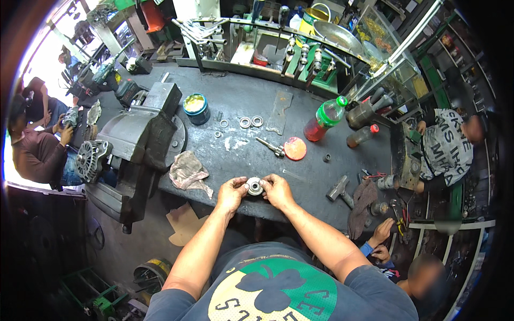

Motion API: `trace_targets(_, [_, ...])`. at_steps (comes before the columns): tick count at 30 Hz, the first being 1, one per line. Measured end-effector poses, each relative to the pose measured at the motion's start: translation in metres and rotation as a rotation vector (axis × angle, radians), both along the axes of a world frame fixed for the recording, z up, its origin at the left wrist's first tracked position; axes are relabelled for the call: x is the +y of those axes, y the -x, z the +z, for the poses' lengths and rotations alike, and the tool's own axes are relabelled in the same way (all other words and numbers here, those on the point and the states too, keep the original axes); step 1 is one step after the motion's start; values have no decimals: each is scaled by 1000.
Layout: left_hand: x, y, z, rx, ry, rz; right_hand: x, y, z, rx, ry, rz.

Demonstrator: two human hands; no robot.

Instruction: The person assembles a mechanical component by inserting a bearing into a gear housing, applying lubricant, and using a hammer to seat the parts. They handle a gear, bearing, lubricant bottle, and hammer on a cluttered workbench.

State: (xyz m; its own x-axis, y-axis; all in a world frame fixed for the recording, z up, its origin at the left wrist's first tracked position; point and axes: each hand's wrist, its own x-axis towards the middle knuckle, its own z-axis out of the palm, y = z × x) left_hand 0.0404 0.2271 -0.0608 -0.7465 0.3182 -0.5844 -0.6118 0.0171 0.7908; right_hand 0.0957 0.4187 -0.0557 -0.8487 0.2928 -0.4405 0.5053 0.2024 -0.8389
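Observation:
Near the front edge of the dark workbench (214, 144), a small round toothed metal gear (255, 186) is held between both hands. My left hand (232, 193) grips its left side with thumb and fingers. On the other side, my right hand (276, 191) pinches it the same way. Beyond the hands lie a splined shaft with a pinion (270, 146) and a red round lid (295, 148). Several metal rings, among them a bearing ring (245, 122), rest farther back. A stained rag (189, 172) is left of my left hand.
A large bench vise (142, 144) bearing an alternator (92, 161) stands left. A blue grease tub (196, 109) is behind. To the right are a green-capped bottle (325, 119), a hammer (340, 191) and a brown cloth (363, 207). Other people sit or stand at both sides.

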Motion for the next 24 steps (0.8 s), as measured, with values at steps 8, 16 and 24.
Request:
trace_targets(8, [-17, -22, 4, 443, 267, -231, -3, -28, -4, 301, -272, 156])
trace_targets(16, [-17, 18, 25, 836, 424, -730, -13, -33, 13, 321, -351, 234])
trace_targets(24, [-13, 8, 21, 893, 487, -615, -15, -32, 20, 180, -255, 221])
